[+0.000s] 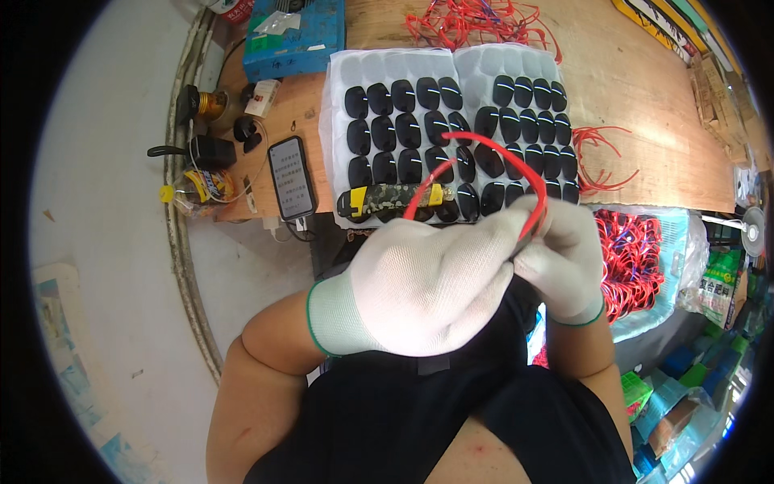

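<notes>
Both my hands wear white knit gloves with green cuffs and come together in front of my chest. My left hand is closed on a red glasses frame, whose temples curve up and away toward the table. Pinched at the same frame, my right hand meets the left one at the rim. The front of the frame is mostly hidden by the fingers; a dark edge, perhaps a lens, shows between them. Just beyond the hands, dark lenses stand in rows in white moulded trays.
A camouflage-patterned tool with yellow ends lies across the nearest lenses. Left of the trays are a phone and a blue box. Red frames lie piled at the back and fill a light-blue basket at the right.
</notes>
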### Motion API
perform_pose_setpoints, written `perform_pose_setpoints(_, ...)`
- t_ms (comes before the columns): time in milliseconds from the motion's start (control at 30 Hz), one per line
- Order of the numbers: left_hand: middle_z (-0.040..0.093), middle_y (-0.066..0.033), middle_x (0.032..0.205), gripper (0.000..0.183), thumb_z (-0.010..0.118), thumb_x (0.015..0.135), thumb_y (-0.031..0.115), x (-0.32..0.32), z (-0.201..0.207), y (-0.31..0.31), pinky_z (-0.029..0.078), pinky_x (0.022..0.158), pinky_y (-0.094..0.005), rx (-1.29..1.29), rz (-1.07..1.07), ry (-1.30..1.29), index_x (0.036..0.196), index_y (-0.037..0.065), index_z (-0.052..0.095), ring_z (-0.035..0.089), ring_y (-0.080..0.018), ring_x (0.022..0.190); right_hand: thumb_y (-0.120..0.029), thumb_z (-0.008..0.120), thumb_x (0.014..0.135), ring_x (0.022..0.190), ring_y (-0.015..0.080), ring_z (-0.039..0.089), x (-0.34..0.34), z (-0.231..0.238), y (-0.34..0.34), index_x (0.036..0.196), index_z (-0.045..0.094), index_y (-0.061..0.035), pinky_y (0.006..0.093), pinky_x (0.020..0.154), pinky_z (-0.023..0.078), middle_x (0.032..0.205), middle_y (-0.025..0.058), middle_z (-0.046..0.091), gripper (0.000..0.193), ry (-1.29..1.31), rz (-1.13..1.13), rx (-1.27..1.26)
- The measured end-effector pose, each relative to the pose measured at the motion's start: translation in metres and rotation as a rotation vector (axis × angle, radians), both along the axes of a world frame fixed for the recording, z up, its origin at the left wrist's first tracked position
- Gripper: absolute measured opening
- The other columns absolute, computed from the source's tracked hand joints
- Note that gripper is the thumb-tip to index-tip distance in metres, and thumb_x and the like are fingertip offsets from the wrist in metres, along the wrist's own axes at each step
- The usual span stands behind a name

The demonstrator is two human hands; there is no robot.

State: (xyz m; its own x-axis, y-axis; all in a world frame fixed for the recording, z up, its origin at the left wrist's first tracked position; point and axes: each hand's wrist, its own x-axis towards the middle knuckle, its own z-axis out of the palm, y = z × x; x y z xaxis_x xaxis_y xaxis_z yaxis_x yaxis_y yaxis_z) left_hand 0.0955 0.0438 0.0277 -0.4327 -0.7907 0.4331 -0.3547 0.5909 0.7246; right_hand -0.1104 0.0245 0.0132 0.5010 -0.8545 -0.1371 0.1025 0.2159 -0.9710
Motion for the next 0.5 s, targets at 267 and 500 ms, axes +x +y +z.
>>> perform_pose_setpoints(267, 0.059, -0.0035, 0.066, 0.038, 0.067, 0.073, 0.0, -0.014, 0.009, -0.006, 0.046, 0.045, -0.0348, 0.103, -0.156, -0.292, 0.111, 0.001, 0.065, 0.059, -0.0245, 0.049, -0.015, 0.088, 0.069, 0.111, 0.028, 0.058, -0.039, -0.008, -0.031, 0.11, 0.058, -0.0048, 0.0416, 0.101, 0.043, 0.11, 0.0119, 0.06, 0.052, 0.178, 0.122, -0.675)
perform_pose_setpoints(500, 0.061, -0.0047, 0.066, 0.013, 0.071, 0.076, 0.01, -0.042, -0.003, -0.063, 0.048, 0.05, -0.0309, 0.187, -0.395, -0.022, 0.089, 0.007, 0.068, 0.061, -0.0213, 0.053, -0.011, 0.075, 0.081, 0.09, 0.0324, 0.065, -0.079, -0.021, -0.009, 0.094, 0.065, -0.0027, 0.05, 0.104, 0.043, 0.089, 0.0106, 0.066, 0.018, 0.129, 0.12, -0.591)
